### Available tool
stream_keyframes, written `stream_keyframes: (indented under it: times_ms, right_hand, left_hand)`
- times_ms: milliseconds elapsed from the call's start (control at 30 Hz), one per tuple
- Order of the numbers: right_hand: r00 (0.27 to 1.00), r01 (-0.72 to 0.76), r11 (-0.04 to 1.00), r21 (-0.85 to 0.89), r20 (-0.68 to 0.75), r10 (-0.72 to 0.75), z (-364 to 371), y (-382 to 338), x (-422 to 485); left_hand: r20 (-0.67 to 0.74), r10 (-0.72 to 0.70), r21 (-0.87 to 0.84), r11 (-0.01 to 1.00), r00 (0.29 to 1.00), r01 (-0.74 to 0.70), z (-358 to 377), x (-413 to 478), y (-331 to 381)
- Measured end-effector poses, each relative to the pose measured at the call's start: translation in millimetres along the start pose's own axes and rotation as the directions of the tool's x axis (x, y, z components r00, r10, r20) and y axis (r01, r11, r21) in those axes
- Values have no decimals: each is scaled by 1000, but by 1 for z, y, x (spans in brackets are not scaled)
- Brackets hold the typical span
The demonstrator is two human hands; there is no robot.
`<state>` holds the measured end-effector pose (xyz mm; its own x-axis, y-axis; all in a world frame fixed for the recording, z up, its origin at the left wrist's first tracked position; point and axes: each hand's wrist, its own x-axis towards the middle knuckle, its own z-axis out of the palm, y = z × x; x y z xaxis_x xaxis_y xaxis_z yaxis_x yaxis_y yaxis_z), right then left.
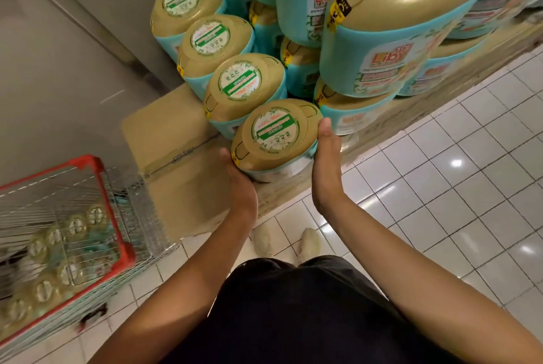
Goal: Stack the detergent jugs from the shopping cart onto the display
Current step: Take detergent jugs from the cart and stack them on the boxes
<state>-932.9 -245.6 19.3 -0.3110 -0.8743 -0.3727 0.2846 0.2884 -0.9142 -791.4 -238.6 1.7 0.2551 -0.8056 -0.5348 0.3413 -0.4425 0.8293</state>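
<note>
Nearby, at the left, the cart point(114, 217) holds more jugs point(44, 290), so work remains. The left hand point(239, 184) cups the jug point(274, 134) low on one side, thumb up its wall and fingers hidden. The right hand point(326, 164) presses flat on the other side, likely to steady it. The jug is at the box's point(176, 193) front edge, fronting a row point(244, 81) of 3, whether resting I cannot tell. Beyond rises the display point(382, 40).

Detergent jugs point(241, 81): teal bodies, tan caps with round green-white labels. Four in diagonal row over cardboard base of display point(176, 134), nearest jug point(274, 136) at front end. Taller stack behind. Further jugs point(44, 290) upright in red-rimmed wire shopping cart point(113, 217).
</note>
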Motion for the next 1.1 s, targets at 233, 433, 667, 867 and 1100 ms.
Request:
stream_keyframes:
  times_ms: [233, 433, 667, 867, 1100]
  right_hand:
    - [999, -44, 999, 29, -16, 44, -12, 11, -10]
    - [973, -228, 968, -108, -8, 229, -9, 62, -64]
    - [916, -207, 919, -335, 264, 302, 69, 105, -151]
    - [790, -86, 878, -470, 505, 348, 152, 125, -242]
    - [681, 1, 842, -540, 617, 394, 214, 167, -329]
  left_hand:
    - [138, -40, 138, 990, 990, 21, -28, -14, 12]
    - [19, -17, 236, 972, 1000, 12, -95, -43, 10]
    - [-112, 48, 214, 977, 993, -23, -250, -93, -2]
    - [-262, 25, 9, 1000, 965, -24, -397, -161, -11]
    - [-473, 2, -110, 992, 881, -62, -533, -234, -32]
